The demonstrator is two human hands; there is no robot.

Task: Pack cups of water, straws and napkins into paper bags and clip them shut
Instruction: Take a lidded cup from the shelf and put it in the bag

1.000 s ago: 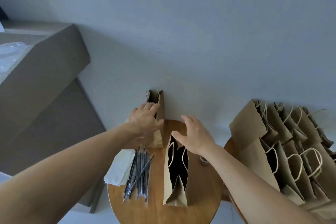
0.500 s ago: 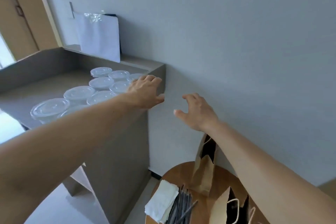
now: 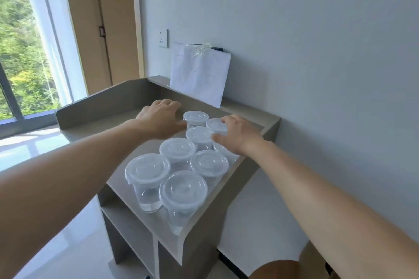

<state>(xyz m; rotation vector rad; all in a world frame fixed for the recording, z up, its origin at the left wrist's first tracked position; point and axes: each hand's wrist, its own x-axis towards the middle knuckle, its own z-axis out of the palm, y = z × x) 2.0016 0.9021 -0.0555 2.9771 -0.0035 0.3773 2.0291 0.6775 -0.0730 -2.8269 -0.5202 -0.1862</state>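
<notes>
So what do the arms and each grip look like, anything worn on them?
The left forearm and right forearm are bare to the frame edge, with no sleeves showing. The left grip and right grip are bare hands: no gloves, rings, watch, wristbands or markings visible.

A: Anything actually readable in this one?
B: Nope. The white sheet (image 3: 199,75) at 12 o'clock on the desk (image 3: 95,118) has faint marks, way too blurry. The cup lids (image 3: 147,169) show no lettering I can make out.
</notes>
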